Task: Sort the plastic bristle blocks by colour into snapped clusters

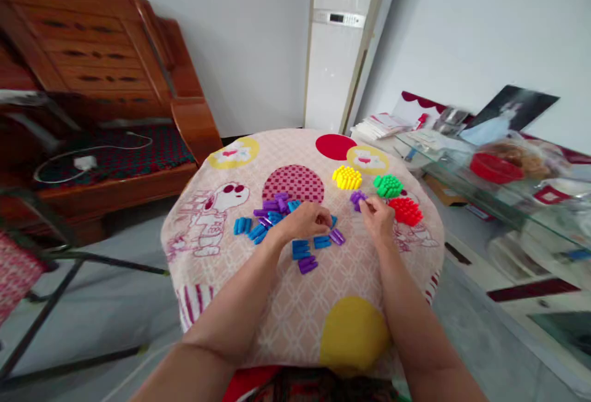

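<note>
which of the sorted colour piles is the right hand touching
The small purple pile, at the right hand's fingertips. The yellow pile, green pile and red pile lie untouched.

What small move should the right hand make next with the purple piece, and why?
Probably seat it on the small purple cluster under the right hand. The yellow cluster, green cluster and red cluster look built, while loose purple pieces remain.

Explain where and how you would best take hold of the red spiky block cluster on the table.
Grip the red cluster by its outer edges, probably coming straight down from above. It lies flat on the tablecloth with its pegs pointing up, so the sides look like the firmest hold. Approach from its right: the right hand and the green cluster crowd its left and far sides.
</note>
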Available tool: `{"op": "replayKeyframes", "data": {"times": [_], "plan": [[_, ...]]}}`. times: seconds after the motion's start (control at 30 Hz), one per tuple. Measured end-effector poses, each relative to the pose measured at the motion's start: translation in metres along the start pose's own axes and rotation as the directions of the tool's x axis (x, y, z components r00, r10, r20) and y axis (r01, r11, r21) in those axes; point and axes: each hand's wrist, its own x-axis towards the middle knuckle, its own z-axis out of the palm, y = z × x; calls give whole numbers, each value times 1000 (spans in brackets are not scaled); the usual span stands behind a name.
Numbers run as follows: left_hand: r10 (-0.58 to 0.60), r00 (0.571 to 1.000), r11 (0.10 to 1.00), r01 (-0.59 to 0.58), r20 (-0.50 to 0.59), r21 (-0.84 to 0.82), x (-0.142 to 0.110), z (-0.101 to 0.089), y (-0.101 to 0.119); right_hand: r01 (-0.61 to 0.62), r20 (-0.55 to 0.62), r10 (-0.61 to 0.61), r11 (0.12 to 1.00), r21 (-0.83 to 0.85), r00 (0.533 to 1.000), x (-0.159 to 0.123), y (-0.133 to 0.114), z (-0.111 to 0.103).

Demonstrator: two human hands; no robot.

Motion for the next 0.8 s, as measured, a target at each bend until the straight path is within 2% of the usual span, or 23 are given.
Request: {"op": "replayKeyframes", "data": {"times": [0.1,0.17,0.23,0.3,0.37,0.4,0.43,0.5,0.6,0.67,0.73,0.8], "plan": [[-46,992,994,58,-119,92,3,1,-2,22,31,-22,1000,-10,999,-2,-2,4],[-129,958,974,171,-255,149,-2,-8,-11,21,46,-20,1000,-12,999,-4,-2,4],[-239,873,926,336,-424,170,-14,-25,-27,11,54,-10,1000,-9,998,-4,-2,4],[-342,749,864,488,-568,123,-30,-44,-46,5,55,-4,1000,-8,998,-5,-1,3],[-432,643,791,607,-632,77,-47,-60,-62,8,54,-8,1000,-9,998,-5,-1,3],[-475,605,755,654,-639,59,-53,-65,-69,13,54,-12,1000,-11,998,-4,-1,3],[-502,595,735,676,-628,52,-58,-69,-74,18,54,-17,1000,-13,998,-4,-1,3],[-522,622,740,670,-583,52,-62,-69,-78,28,56,-27,1000,-15,998,-4,-2,3],[-478,736,829,559,-479,32,-53,-60,-74,38,67,-37,999,-14,997,-4,-4,3],[-461,781,870,491,-422,-42,-44,-53,-70,37,75,-36,999,-11,997,-4,-4,2],[-456,781,883,458,-426,-106,-36,-48,-68,32,76,-32,999,-11,997,-4,-5,2],[-437,747,887,450,-501,-102,-33,-47,-68,28,78,-27,1000,-12,997,-4,-5,2]]}}
